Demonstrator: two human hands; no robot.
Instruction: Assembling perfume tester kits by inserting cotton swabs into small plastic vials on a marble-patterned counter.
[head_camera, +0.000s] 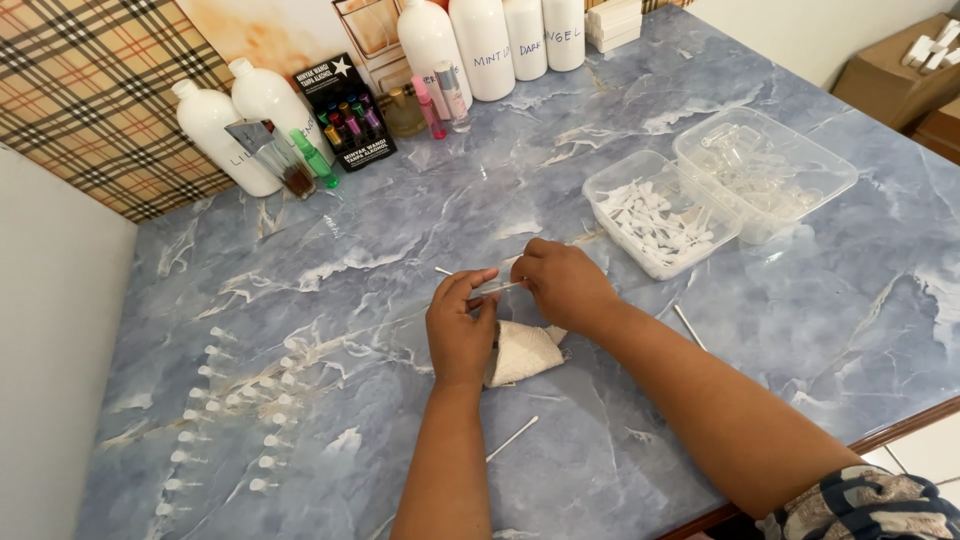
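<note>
My left hand (460, 325) and my right hand (562, 282) meet over the middle of the blue marble table (400, 220). Together they pinch a thin clear tube with a white dip stick (480, 288) held level between the fingertips. A folded white cloth (522, 353) lies on the table just under and behind my hands. Two loose white sticks lie nearby, one in front (512, 438) and one to the right (689, 327).
Rows of small clear tubes with white caps (235, 400) lie at the left. Two clear plastic tubs, one with white sprayer parts (660, 225), one with clear pieces (765, 165), sit at the right. White bottles (480, 45), small coloured vials (350, 120) and cardboard boxes (900, 70) stand behind.
</note>
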